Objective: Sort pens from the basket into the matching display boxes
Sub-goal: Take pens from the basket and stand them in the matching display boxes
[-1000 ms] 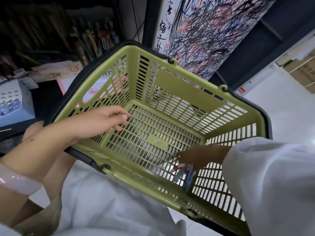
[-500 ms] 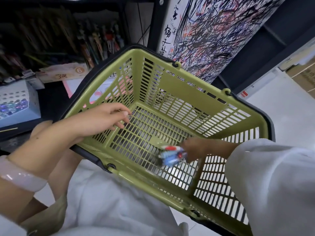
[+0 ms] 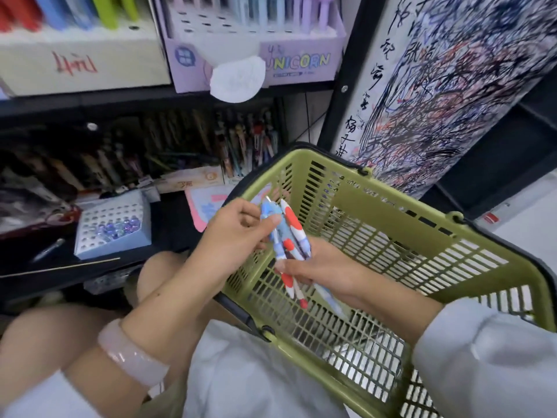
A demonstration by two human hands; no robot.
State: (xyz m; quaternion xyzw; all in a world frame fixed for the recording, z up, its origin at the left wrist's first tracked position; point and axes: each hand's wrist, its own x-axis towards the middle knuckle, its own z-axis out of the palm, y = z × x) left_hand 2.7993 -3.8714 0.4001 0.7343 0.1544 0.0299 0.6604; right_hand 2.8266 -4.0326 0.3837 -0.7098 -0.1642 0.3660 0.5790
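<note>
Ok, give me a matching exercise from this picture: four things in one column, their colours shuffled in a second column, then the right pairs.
Things:
1. basket
2. Unicorn display box
3. bracelet
4. pens, held in both hands

Colours:
A. pale pink
B. olive green
C. white with red and blue patches
D. lilac

Pairs: 1-B, 2-D, 3-A, 4-C
</note>
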